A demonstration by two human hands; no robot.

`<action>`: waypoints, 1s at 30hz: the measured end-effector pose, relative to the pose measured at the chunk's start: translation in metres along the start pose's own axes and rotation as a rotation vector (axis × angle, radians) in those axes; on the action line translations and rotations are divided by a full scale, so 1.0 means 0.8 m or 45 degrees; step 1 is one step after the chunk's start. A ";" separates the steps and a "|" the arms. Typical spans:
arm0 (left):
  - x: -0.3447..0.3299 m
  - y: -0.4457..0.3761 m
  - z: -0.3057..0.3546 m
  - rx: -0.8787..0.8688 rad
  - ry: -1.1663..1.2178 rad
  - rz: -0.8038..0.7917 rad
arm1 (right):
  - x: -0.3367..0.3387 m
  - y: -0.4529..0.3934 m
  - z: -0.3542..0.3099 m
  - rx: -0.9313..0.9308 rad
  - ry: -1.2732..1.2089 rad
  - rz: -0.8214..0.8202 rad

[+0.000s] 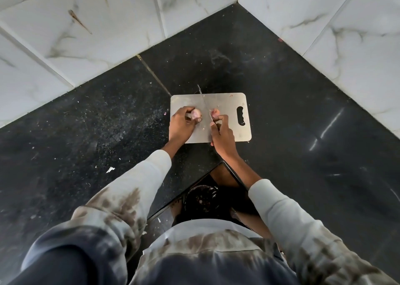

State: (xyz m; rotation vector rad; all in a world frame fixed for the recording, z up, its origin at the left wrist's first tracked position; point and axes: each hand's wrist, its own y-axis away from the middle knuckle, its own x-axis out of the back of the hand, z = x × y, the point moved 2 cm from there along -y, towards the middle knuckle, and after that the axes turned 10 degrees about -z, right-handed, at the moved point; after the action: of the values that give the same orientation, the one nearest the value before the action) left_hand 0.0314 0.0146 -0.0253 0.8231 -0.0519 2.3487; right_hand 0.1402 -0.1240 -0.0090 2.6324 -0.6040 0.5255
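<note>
Right hand (pixel 223 133), just right of frame centre, is grasping the knife (pixel 205 106). The handle is hidden inside the fist, and the forefinger is hooking forward toward a small cut piece (pixel 215 111). Left hand (pixel 181 125), just beside it on the left, is clasping the onion (pixel 196 114), a pale pink bulb by appearance, with thumb and fingers curling round its near and left sides. The onion is sitting on the left half of the board (pixel 229 105), slightly above frame centre. The blade is running between onion and cut piece, slanting up and to the left, its tip overhanging the board's far edge.

Judgement: a slicing step is under way, with the blade lying close to the onion's right face. To do it well, the left fingertips should be tucking back from that face, knuckles guiding the flat of the blade. Whether they are tucked cannot be told at this size. The blade should be drawing through rather than pressing straight down, since a smooth round bulb is likely to roll. The board looks like bare metal on a polished black counter (pixel 292 102), so it may slide under side load. The cut piece is crowding the blade and wants moving toward the board's right end. Beyond, marbled tiles (pixel 104 35) are closing the corner.
</note>
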 end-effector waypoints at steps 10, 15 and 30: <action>-0.001 -0.007 -0.005 0.075 0.234 -0.032 | -0.023 0.004 0.002 -0.048 -0.131 0.117; -0.002 -0.005 -0.007 0.115 0.348 -0.044 | -0.028 0.009 0.003 -0.018 -0.110 0.140; -0.001 -0.016 -0.016 0.171 0.427 -0.061 | -0.035 0.009 -0.006 0.078 0.040 0.120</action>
State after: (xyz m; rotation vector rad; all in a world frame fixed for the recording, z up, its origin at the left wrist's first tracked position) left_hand 0.0324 0.0273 -0.0383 0.4755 0.2655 2.4324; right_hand 0.1120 -0.1186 -0.0155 2.6577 -0.7157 0.6211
